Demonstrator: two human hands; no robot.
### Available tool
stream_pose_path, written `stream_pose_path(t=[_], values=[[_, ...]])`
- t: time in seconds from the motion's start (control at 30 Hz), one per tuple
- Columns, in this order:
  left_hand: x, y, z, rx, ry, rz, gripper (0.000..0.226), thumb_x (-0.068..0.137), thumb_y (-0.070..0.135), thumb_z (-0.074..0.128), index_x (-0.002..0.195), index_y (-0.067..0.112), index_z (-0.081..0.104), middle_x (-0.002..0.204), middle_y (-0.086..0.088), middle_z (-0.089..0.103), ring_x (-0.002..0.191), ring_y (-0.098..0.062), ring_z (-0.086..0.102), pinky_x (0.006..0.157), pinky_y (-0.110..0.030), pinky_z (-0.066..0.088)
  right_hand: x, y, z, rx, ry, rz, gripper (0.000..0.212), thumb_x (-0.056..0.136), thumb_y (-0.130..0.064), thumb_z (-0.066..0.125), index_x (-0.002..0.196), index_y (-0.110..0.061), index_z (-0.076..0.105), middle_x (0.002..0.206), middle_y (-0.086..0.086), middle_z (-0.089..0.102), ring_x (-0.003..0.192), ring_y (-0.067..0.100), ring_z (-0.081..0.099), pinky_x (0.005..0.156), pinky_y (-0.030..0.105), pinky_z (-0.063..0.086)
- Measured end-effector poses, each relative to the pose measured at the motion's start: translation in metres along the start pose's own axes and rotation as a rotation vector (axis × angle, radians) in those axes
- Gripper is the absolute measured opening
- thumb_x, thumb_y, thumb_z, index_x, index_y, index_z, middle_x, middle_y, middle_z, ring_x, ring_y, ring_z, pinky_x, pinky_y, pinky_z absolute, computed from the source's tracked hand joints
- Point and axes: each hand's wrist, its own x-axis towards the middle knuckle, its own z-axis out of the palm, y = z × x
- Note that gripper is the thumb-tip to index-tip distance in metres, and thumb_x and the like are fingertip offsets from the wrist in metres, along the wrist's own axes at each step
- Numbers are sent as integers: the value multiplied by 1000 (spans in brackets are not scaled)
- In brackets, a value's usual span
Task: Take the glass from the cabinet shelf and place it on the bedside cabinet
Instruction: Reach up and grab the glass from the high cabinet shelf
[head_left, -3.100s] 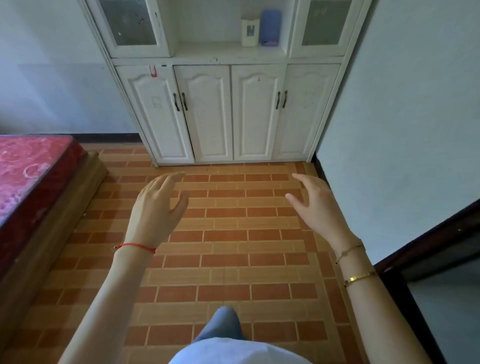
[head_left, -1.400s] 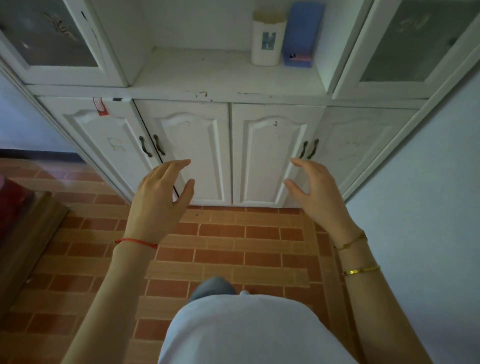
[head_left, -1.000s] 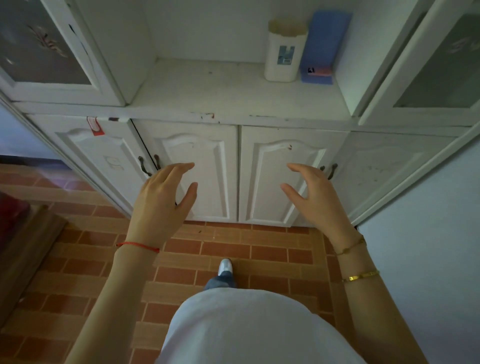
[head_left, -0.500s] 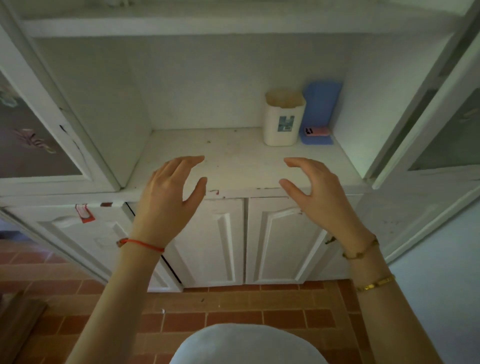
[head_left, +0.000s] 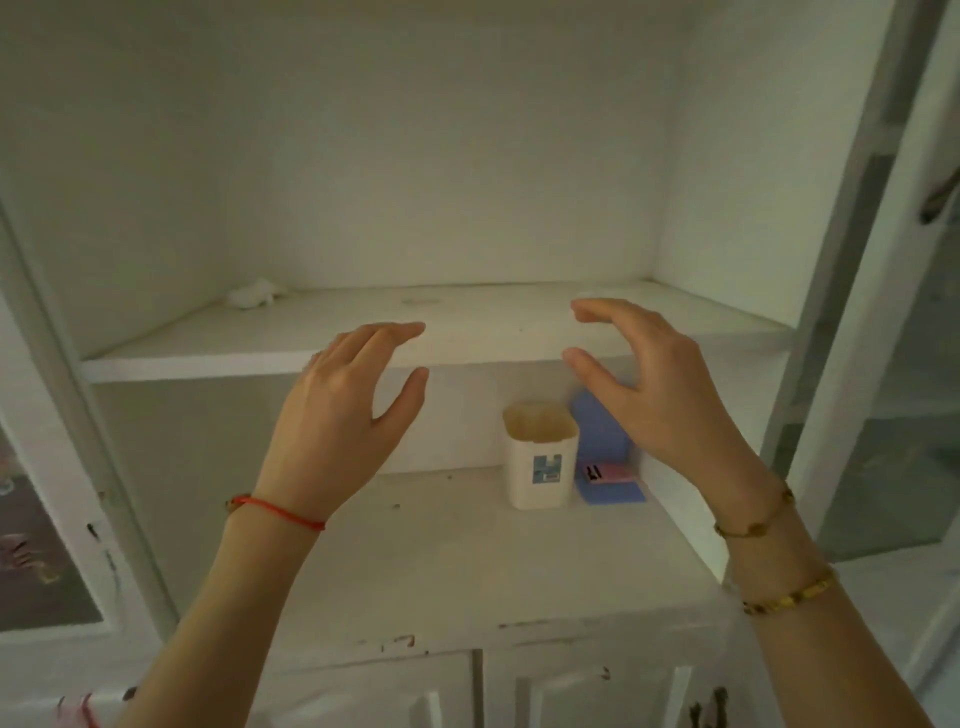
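White painted wood fills the view: an open cabinet (head_left: 727, 156) with an upper shelf (head_left: 218, 353) and a lower shelf (head_left: 457, 561) between glazed side doors; both hands are raised in front of the opening, fingers spread and lightly curled, holding nothing; the left hand (head_left: 343, 426) hangs before the front edge of the upper shelf, a red string bracelet (head_left: 280, 514) around its wrist; the right hand (head_left: 654, 405) sits at about the same height, thumb and fingers apart in a wide, empty curve, with two gold-coloured bracelets (head_left: 769, 566) on the wrist and forearm; on the lower shelf, toward the back right corner, stands an upright white cup-like container (head_left: 540, 457) with a small blue label, its open mouth yellowish inside; whether it is the glass named in the task cannot be told, and no clear glass shows on either shelf; just beside the container, on its right, a blue box (head_left: 608, 467) leans against the back wall with a pink strip near its base, partly hidden by the right hand; a small crumpled white scrap (head_left: 254, 293) lies at the back left of the upper shelf; neither hand touches any shelf or object.
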Motion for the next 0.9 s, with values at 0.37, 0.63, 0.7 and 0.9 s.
stream_pose_path(t=[0.37,0.63,0.7,0.9], values=[[119,24,-40,28,211,174,35,94,30,56,127,17,59,122,1,65,112,-18,60,97,-37,48,105,-27,-62,-78,179,-185,43,93,-37,59,132,-19,55,126,-7,62,122,9,53,103,19,36],[194,41,-74,40,325,232,34,93,30,57,124,17,61,118,3,65,111,-16,61,96,-30,47,184,-44,-112,-129,296,-273,41,92,-33,62,128,-16,58,124,-3,64,120,15,56,100,21,37],[209,45,-80,58,342,249,34,93,31,56,124,18,61,117,3,66,109,-15,61,94,-31,48,202,-46,-123,-131,304,-280,40,91,-33,63,127,-15,59,124,-1,65,119,15,56,100,22,38],[257,55,-90,90,381,265,31,92,31,56,119,18,63,116,3,67,105,-15,62,87,-29,47,255,-49,-151,-137,313,-287,40,92,-32,63,127,-14,60,121,3,67,116,18,59,95,20,38]])
